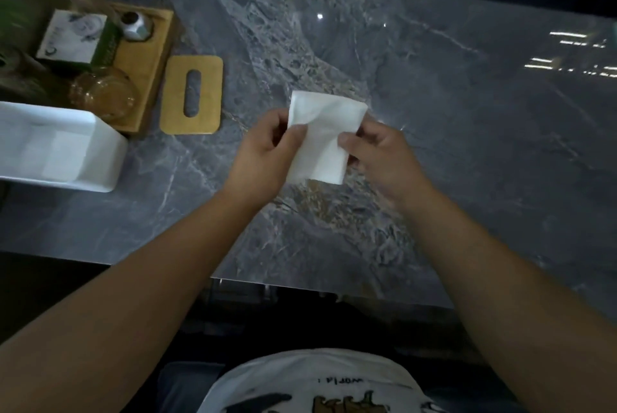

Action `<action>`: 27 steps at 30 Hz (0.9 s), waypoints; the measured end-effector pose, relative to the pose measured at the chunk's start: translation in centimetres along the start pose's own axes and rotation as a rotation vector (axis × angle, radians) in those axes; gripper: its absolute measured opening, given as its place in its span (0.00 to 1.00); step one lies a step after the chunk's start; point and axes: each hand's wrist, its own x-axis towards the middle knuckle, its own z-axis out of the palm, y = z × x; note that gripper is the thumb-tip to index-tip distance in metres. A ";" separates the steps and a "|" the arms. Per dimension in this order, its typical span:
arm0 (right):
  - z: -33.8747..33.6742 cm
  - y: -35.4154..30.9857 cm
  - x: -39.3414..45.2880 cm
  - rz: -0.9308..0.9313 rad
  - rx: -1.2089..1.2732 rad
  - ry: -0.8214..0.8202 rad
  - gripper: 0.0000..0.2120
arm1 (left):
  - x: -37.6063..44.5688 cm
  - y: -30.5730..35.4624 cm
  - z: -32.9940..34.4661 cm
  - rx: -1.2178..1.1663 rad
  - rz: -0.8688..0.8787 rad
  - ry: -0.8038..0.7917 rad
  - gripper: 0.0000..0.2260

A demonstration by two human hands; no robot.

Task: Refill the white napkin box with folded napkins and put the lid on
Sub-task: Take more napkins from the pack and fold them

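A white napkin [323, 138], partly folded, is held above the grey marble table [434, 112] in the middle of the view. My left hand [263, 152] pinches its left edge and my right hand [377, 152] pinches its right edge. The white napkin box [100, 158] stands open at the left edge of the table, with folded napkins [63, 153] lying inside. Its wooden lid [192, 95], with an oval slot, lies flat on the table between the box and my hands.
A wooden tray [143, 68] at the back left holds a tissue pack [76, 37], a small metal-capped jar [135, 27] and a clear glass jar [103, 92]. The table's near edge runs just below my forearms. Cushions lie beyond the far edge.
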 end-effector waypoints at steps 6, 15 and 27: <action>0.5 -4.2 0.3 -0.009 0.118 -0.114 0.08 | -1.4 4.1 -2.1 -0.030 0.005 0.028 0.06; 1.1 -8.6 0.4 -0.084 -0.037 -0.321 0.08 | -3.9 7.4 -4.2 -0.206 -0.139 0.193 0.21; 7.9 -10.6 2.2 -0.023 -0.238 -0.510 0.06 | -6.2 4.8 -9.1 -0.194 -0.231 0.389 0.09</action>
